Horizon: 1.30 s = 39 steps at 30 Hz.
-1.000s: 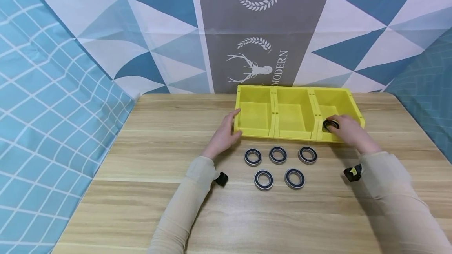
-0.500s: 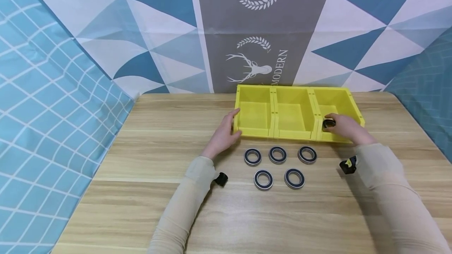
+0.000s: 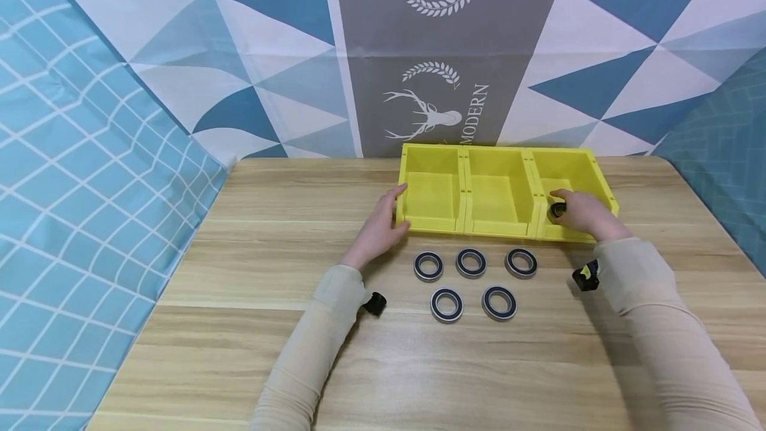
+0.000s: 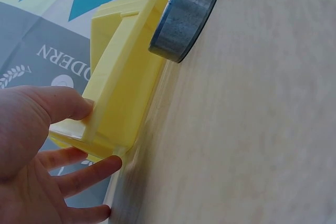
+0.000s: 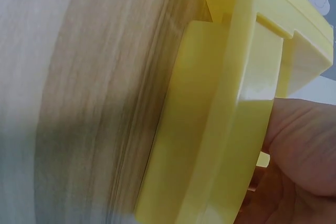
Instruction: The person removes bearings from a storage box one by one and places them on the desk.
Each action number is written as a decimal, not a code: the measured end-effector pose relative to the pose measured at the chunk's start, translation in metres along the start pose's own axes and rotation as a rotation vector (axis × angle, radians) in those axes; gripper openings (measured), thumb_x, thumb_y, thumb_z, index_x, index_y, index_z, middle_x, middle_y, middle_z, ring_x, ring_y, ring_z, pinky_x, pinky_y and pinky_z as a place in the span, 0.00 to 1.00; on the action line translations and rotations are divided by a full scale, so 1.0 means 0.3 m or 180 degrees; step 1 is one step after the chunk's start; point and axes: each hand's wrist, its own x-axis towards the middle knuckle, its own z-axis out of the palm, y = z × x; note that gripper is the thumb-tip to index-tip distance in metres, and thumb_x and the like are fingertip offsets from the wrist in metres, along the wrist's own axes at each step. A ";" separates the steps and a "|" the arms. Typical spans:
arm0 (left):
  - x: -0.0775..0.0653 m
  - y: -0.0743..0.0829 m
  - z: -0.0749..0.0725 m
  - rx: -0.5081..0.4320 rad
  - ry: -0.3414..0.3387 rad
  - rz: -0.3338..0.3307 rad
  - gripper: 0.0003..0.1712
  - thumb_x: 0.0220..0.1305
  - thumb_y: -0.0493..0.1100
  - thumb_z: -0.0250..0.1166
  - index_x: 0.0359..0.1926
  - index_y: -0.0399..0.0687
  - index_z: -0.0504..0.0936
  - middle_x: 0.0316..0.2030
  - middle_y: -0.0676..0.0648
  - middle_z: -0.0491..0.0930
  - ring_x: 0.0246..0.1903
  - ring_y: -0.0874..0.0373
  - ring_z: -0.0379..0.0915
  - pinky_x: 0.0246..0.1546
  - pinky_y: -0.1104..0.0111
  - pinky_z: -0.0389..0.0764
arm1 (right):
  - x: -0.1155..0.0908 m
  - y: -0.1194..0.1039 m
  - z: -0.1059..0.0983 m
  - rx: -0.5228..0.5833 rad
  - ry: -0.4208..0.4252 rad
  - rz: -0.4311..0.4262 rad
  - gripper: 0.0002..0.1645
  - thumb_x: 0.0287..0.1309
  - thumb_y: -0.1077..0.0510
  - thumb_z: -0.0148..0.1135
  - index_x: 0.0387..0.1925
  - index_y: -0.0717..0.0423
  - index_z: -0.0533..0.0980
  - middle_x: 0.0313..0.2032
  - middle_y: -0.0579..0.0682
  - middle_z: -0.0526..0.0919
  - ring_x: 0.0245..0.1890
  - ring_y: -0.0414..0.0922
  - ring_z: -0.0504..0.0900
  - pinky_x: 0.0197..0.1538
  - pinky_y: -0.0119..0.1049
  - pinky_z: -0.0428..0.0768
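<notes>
A yellow bin with three compartments (image 3: 467, 226) stands at the back of the wooden table. My left hand (image 3: 378, 230) rests against its left end, thumb near the front corner; in the left wrist view its fingers (image 4: 89, 178) are spread and fairly straight. Inside the right compartment my right hand (image 3: 589, 215) pinches a ball bearing (image 3: 558, 209), mostly covered by the fingers. The right wrist view shows the bin's front wall (image 5: 210, 129) hiding the fingertips and the bearing. Several bearings (image 3: 471, 263) lie flat on the table in front of the bin.
The loose bearings form two rows, the nearer one with a bearing (image 3: 499, 303) below the middle of the bin. A patterned cloth (image 3: 287, 52) hangs behind the table (image 3: 269, 218), and a blue checked cloth (image 3: 78, 185) is on the left.
My right hand has moved slightly left and lower into the right compartment with the bearing, which shows less now. The left hand and the bearings on the table have stayed put.
</notes>
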 end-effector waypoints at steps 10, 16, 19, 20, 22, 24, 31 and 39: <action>0.001 0.001 0.003 0.0020 0.0031 0.0010 0.43 0.58 0.38 0.60 0.69 0.55 0.48 0.66 0.44 0.54 0.63 0.52 0.56 0.64 0.61 0.59 | -0.005 -0.001 0.002 -0.0126 0.0115 -0.0117 0.26 0.52 0.61 0.56 0.51 0.74 0.68 0.47 0.74 0.73 0.47 0.69 0.70 0.51 0.60 0.68; 0.004 -0.004 0.005 0.0030 0.0036 0.0021 0.43 0.58 0.38 0.60 0.69 0.55 0.48 0.66 0.44 0.54 0.63 0.52 0.56 0.64 0.62 0.58 | -0.010 -0.008 0.004 -0.0025 0.0179 -0.0034 0.26 0.52 0.61 0.56 0.51 0.75 0.67 0.47 0.75 0.72 0.47 0.68 0.70 0.51 0.61 0.68; 0.003 -0.003 0.004 0.0031 0.0036 0.0017 0.43 0.58 0.38 0.60 0.69 0.55 0.48 0.66 0.44 0.54 0.63 0.52 0.56 0.64 0.62 0.58 | -0.014 -0.008 0.006 0.0073 0.0253 0.0038 0.27 0.52 0.60 0.56 0.51 0.75 0.66 0.47 0.75 0.71 0.47 0.69 0.68 0.51 0.62 0.67; 0.003 -0.002 0.004 0.0032 0.0035 0.0013 0.43 0.58 0.38 0.60 0.69 0.56 0.47 0.66 0.44 0.54 0.63 0.52 0.56 0.64 0.62 0.58 | -0.017 -0.008 0.006 0.0103 0.0278 0.0059 0.27 0.52 0.60 0.56 0.51 0.75 0.66 0.46 0.75 0.71 0.47 0.69 0.67 0.50 0.62 0.67; 0.001 0.000 0.003 0.0027 0.0031 -0.0001 0.43 0.58 0.38 0.60 0.69 0.56 0.47 0.66 0.44 0.55 0.62 0.52 0.57 0.64 0.61 0.59 | -0.020 -0.010 0.008 0.0148 0.0330 0.0109 0.27 0.52 0.60 0.56 0.50 0.74 0.65 0.45 0.75 0.71 0.47 0.69 0.66 0.49 0.61 0.68; 0.001 0.002 0.003 0.0021 0.0026 -0.0020 0.43 0.58 0.38 0.60 0.69 0.56 0.47 0.66 0.44 0.54 0.62 0.52 0.57 0.64 0.61 0.59 | -0.023 -0.013 0.009 0.0191 0.0376 0.0156 0.28 0.51 0.59 0.56 0.50 0.74 0.65 0.44 0.75 0.70 0.47 0.69 0.65 0.46 0.60 0.68; -0.002 0.004 0.001 0.0030 0.0005 -0.0046 0.43 0.58 0.39 0.60 0.69 0.56 0.47 0.66 0.44 0.53 0.63 0.52 0.55 0.64 0.61 0.58 | -0.029 -0.026 0.017 0.0335 0.0487 0.0337 0.29 0.50 0.59 0.59 0.50 0.72 0.61 0.42 0.75 0.64 0.40 0.64 0.63 0.37 0.54 0.69; 0.000 0.003 0.001 0.0027 -0.0001 -0.0036 0.43 0.58 0.38 0.60 0.69 0.57 0.47 0.66 0.44 0.53 0.63 0.52 0.55 0.64 0.61 0.58 | -0.033 -0.026 0.025 0.0526 0.0591 0.0451 0.32 0.50 0.58 0.61 0.52 0.70 0.59 0.46 0.80 0.55 0.36 0.65 0.63 0.34 0.55 0.70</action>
